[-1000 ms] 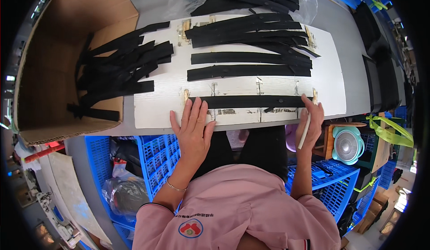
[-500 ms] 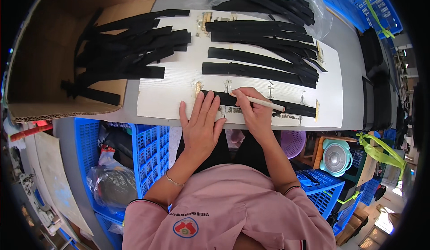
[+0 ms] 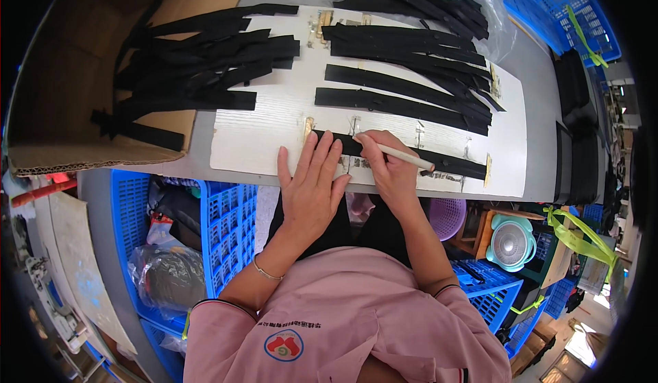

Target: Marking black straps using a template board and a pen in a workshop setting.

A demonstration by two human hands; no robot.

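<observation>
My left hand (image 3: 308, 184) lies flat with its fingers spread, the fingertips pressing the left end of a black fabric strip (image 3: 456, 166). That strip runs along the near side of a white board (image 3: 260, 139), between two yellowish tape marks. In my right hand (image 3: 392, 170) a slim white pen-like marker (image 3: 408, 158) is pinched, its tip at the strip just right of my left fingers. Whether the tip touches the cloth I cannot tell. Further black strips (image 3: 404, 102) lie in rows beyond my hands.
At the left a cardboard box (image 3: 62, 95) lies with its opening toward the board, a pile of black strips (image 3: 199, 61) spilling from it. Clear plastic wrap (image 3: 504, 13) and a blue basket (image 3: 558, 13) are at the far right. Below the table stand blue crates (image 3: 233, 232) and a turquoise fan (image 3: 510, 243).
The view has shifted slightly. Both hands, the marker and the near strip keep nearly the same places on the board.
</observation>
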